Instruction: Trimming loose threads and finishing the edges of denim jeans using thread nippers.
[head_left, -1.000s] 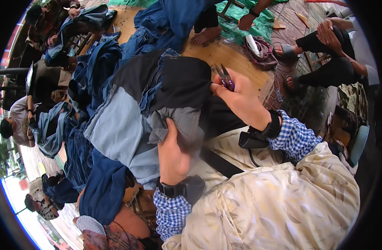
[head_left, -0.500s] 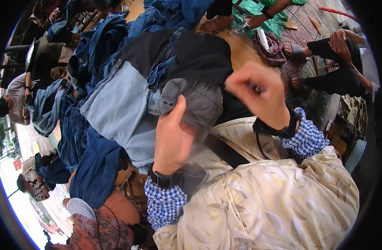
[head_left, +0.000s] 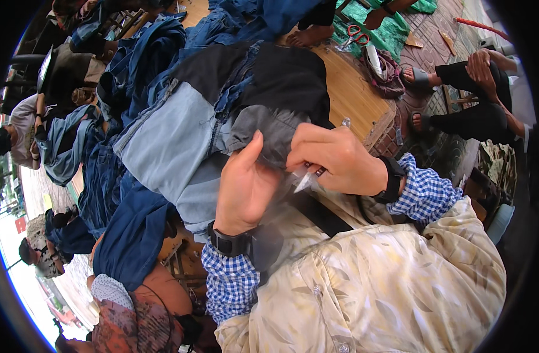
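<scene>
Spread in front of me is a denim garment [head_left: 163,141] with pale blue, black and dark grey parts and frayed seams. At its near edge my left hand [head_left: 246,185] grips the grey cloth [head_left: 263,132], thumb on top, the other fingers partly hidden. Close on its right, my right hand [head_left: 340,159] is closed around a slim pointed blade [head_left: 304,181], its silver tip down toward the left hand. A shiny end sticks out above the knuckles. The right fingers are at the grey cloth's edge; whether they pinch it, I cannot tell.
Blue denim pieces [head_left: 143,59] are heaped at the left and back. Beyond the wooden board [head_left: 351,82], red-handled scissors [head_left: 356,35] lie on green sheeting [head_left: 393,44], near a dark red bag [head_left: 387,79]. People sit close by on both sides.
My right hand has come down and left to the grey cloth, and the blade now shows. My left hand stays nearly in place. Another person's hand has let go of the red-handled scissors.
</scene>
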`<state>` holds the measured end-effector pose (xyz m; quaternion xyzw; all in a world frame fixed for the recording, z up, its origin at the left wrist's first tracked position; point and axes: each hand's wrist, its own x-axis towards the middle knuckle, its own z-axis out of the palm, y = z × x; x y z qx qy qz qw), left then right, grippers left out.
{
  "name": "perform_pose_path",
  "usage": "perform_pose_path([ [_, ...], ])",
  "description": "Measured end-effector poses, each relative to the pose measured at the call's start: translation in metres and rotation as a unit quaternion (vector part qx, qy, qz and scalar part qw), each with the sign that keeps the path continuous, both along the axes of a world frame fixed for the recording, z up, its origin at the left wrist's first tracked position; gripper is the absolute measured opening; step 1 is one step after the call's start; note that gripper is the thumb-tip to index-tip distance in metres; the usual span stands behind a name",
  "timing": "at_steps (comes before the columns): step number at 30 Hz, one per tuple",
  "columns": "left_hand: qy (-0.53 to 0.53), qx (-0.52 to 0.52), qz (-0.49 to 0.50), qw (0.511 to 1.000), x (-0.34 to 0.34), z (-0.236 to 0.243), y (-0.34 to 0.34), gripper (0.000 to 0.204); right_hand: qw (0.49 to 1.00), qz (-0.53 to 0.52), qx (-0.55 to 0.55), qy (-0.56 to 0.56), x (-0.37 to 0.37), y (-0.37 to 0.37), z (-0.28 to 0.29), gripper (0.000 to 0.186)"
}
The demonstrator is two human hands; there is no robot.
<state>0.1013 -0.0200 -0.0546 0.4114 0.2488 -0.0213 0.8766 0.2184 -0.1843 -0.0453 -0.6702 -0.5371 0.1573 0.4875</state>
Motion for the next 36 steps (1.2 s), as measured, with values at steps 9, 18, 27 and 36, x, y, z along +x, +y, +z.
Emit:
perform_pose_path([
  [9, 0.063, 0.210, 0.009, 0.976, -0.018, 0.018, -0.022, 0.023, 0.995, -0.026, -0.005, 0.100, 0.005, 0.013, -0.005, 0.013],
  [18, -0.059, 0.513, 0.028, 0.856, -0.014, 0.019, -0.030, 0.027, 0.932, -0.003, -0.187, 0.312, 0.020, 0.015, 0.012, 0.020],
  [27, -0.018, 0.480, -0.002, 0.877, -0.012, 0.005, -0.020, 0.020, 0.816, 0.020, -0.190, 0.546, 0.037, 0.014, 0.027, 0.016],
  [36, 0.006, 0.222, 0.104, 0.970, -0.011, -0.004, -0.014, 0.011, 0.847, -0.112, -0.122, 0.506, 0.028, 0.003, 0.028, 0.048],
])
